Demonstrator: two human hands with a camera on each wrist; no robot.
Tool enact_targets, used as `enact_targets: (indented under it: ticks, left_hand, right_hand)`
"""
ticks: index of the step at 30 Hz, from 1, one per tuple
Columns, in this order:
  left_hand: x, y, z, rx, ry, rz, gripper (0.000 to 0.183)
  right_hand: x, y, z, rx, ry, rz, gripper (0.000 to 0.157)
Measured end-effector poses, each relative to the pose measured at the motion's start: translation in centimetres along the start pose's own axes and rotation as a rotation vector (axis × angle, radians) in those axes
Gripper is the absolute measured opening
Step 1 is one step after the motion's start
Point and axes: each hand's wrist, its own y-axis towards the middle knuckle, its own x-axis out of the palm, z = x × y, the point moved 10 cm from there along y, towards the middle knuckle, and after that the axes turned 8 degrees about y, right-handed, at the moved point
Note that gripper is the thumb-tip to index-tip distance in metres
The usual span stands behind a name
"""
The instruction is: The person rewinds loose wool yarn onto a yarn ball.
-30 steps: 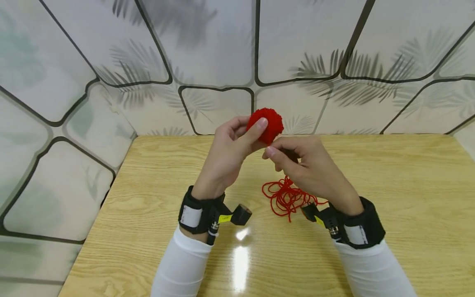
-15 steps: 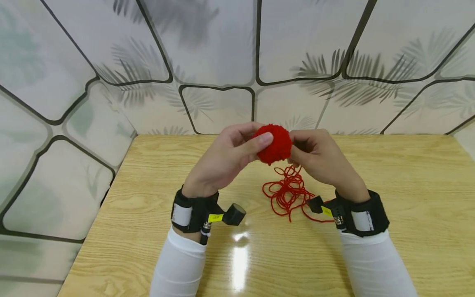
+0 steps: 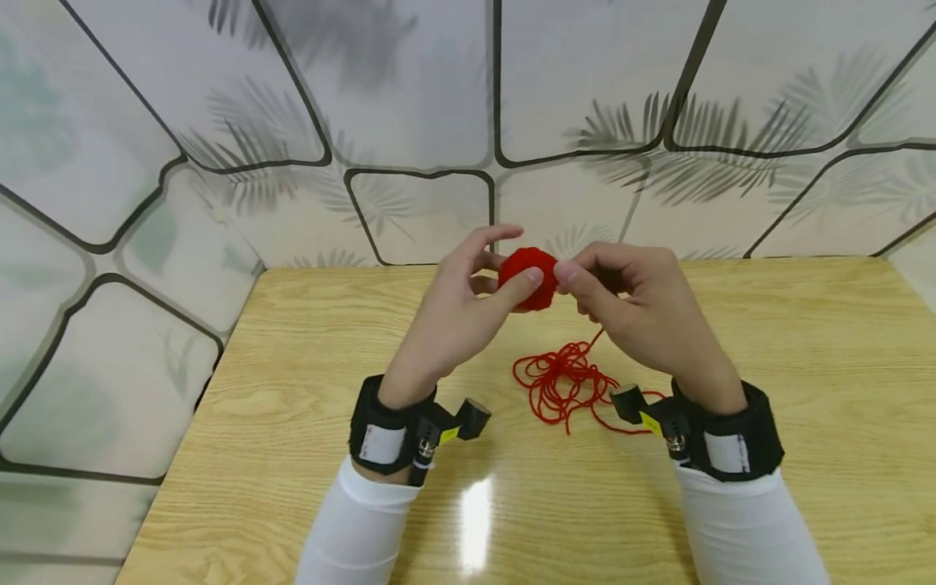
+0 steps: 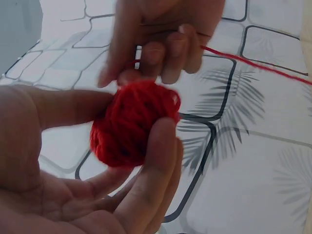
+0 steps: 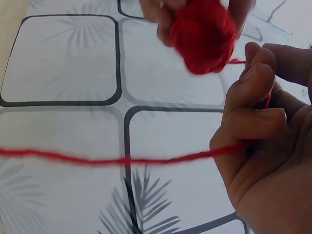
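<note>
A small red yarn ball is held up above the far part of the table by my left hand, thumb on its near face. In the left wrist view the wound strands of the yarn ball show between thumb and fingers. Close at its right side, my right hand pinches the yarn strand between thumb and index finger. In the right wrist view that strand passes through the curled fingers of the right hand. A loose tangle of red yarn lies on the table below the hands.
The light wooden table ends at a wall covering with dark outlines and leaf prints. Each wrist wears a black strap with a small camera. One yarn end trails right under the right wrist camera.
The yarn ball has dropped, then shifted slightly left, turning in the left hand. The left index finger has lifted off it. The right hand has moved from below the ball to its right side.
</note>
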Motion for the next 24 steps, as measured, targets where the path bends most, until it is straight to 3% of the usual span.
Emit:
enact_targets:
  ticks: [3,5,9,13,17,19,22,24]
  left_hand:
    - [-0.1,0.3,-0.1,0.015,-0.157,0.045,0.036]
    - [0.0,0.5,-0.2,0.009,-0.313,0.050,0.036]
    - [0.1,0.7,-0.4,-0.016,-0.602,0.027,0.041]
    - [0.3,0.7,-0.4,-0.026,-0.760,-0.025,0.043]
    - [0.6,0.6,-0.2,-0.043,-0.814,-0.095,0.040]
    - [0.8,0.4,0.2,-0.034,-0.795,-0.148,0.037]
    - [1.2,-0.2,1.2,0.012,-0.687,-0.249,0.037]
    - [1.3,-0.8,1.8,0.061,-0.545,-0.307,0.040]
  right_hand:
    - [1.1,-0.1,-0.6,-0.019,0.000,-0.057,0.012]
    - [1.9,-0.2,-0.7,-0.023,0.007,-0.098,0.011]
    - [3.0,-0.3,-0.4,-0.023,0.045,-0.156,0.011]
    - [3.4,-0.1,0.3,-0.022,0.128,-0.194,0.014]
    - [3.3,0.1,1.7,0.024,0.171,-0.206,0.012]
    - [3.0,0.2,2.5,0.056,0.151,-0.196,0.012]
    - [2.3,0.4,3.3,0.085,0.103,-0.175,0.013]
    - [1.8,0.5,3.7,0.097,0.069,-0.156,0.015]
